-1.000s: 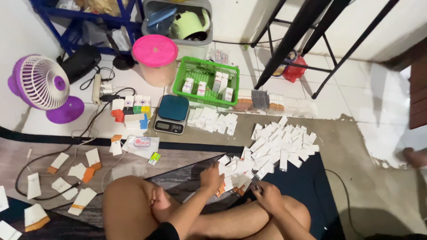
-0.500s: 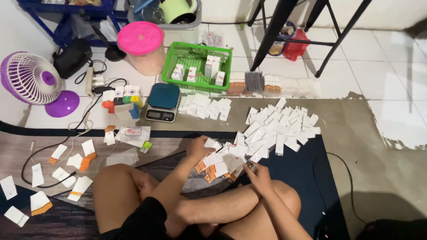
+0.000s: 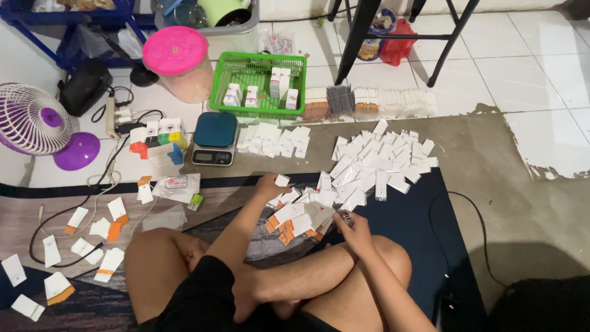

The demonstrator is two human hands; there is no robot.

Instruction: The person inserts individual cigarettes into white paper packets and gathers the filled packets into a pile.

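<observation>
Both hands are working one fanned stack of white-and-orange packets lying between them: the left hand is pinching a packet at its far-left edge, the right hand is gripping its near-right end.

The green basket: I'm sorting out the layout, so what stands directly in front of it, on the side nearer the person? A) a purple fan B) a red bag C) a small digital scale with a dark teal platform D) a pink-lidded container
C: the digital scale sits just below the green basket in the head view, between the basket and the person's left hand.
</observation>
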